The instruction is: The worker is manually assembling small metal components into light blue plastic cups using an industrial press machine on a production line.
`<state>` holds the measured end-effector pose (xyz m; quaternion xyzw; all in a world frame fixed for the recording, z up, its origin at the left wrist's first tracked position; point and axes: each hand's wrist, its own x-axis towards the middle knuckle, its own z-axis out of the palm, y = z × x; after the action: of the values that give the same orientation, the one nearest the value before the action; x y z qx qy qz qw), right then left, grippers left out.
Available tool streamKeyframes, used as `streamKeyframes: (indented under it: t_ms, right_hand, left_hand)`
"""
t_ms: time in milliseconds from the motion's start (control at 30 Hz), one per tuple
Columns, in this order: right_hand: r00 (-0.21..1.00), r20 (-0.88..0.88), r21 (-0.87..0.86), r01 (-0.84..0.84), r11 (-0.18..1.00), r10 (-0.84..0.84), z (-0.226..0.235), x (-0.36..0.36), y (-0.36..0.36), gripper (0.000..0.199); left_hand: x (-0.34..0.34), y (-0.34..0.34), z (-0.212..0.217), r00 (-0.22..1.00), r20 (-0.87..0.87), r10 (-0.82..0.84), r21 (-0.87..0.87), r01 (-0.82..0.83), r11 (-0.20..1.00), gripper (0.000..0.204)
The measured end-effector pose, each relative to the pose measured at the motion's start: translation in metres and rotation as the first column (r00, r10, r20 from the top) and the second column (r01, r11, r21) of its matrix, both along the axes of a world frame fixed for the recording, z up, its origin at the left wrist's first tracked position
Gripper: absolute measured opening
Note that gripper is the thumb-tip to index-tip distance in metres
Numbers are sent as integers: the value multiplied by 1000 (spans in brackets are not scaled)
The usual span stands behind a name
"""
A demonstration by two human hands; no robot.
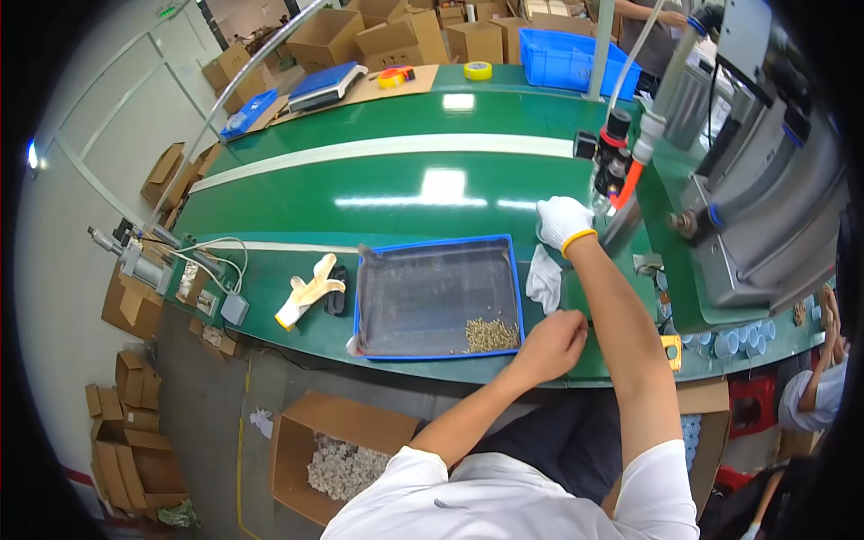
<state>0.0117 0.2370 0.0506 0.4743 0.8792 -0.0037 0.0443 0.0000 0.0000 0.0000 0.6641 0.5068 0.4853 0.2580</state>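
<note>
My right hand (565, 223), in a white glove with a yellow cuff, reaches over the green bench and is closed; what it holds, if anything, is hidden. Below it a crumpled white cloth (543, 281) lies beside the tray. My bare left hand (553, 345) is at the bench's near edge, fingers curled, with their inside out of sight. Left of it, a shallow blue-rimmed tray (432, 288) has a dark bottom. Small brass-coloured parts (490, 335) are heaped in its near right corner. Another white glove (308, 291) lies left of the tray, against a small black object (336, 290).
A large grey machine (765, 207) stands at the right, with an air fitting and orange hose (630, 184) close to my right hand. Several light-blue cups (742, 339) sit near the right edge. A cardboard box (337, 450) stands below the bench. A blue bin (567, 58) is at the back.
</note>
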Motion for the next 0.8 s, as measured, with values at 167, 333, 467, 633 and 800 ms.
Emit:
streamKeyframes:
  t_ms: [167, 333, 467, 633, 800]
  right_hand:
    - [929, -366, 264, 53, 963, 49, -45, -38, 44, 17]
    - [908, -418, 279, 143, 950, -14, -52, -25, 41, 17]
    - [795, -606, 52, 20, 998, 16, 10, 3, -14, 40]
    - [184, -769, 463, -502, 731, 613, 53, 92, -208, 23]
    - [449, -865, 481, 613, 627, 226, -24, 322, -236, 21]
  left_hand:
    - [-29, 0, 1, 999, -28, -37, 2, 37, 999, 9]
    - [-7, -2, 5, 998, 9, -63, -63, 63, 996, 15]
    - [-2, 5, 1, 995, -86, -53, -84, 46, 995, 19]
    - [-37, 0, -28, 924, -338, 180, 272, -87, 958, 28]
    - [-10, 10, 5, 995, -53, 83, -210, -93, 973, 15]
